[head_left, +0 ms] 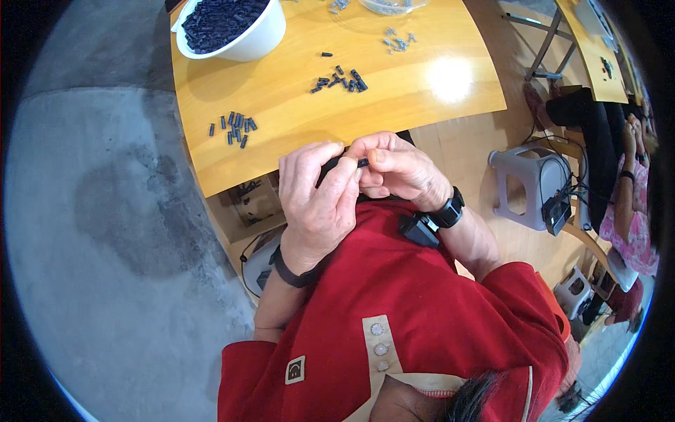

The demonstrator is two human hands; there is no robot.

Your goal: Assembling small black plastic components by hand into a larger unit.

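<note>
Just off the near edge of the wooden table, in front of my red shirt, my left hand [313, 193] and my right hand [402, 167] meet. Between their fingertips is a small black cylindrical part [363, 162], pinched from both sides; much of it is hidden by the fingers. On the table nearest my left hand lies a loose group of small black cylindrical parts [238, 125]. Farther back is a second group of black parts [341, 80], some of them longer. Small clear or silvery pieces [399, 42] are scattered beyond, toward the right.
A white tub [264, 35] heaped with dark parts stands at the table's far left corner. A clear bowl [394, 7] sits at the far edge. To the right are a pale plastic stool [524, 186] with cables and a black box, and another person [622, 190] seated by a second table.
</note>
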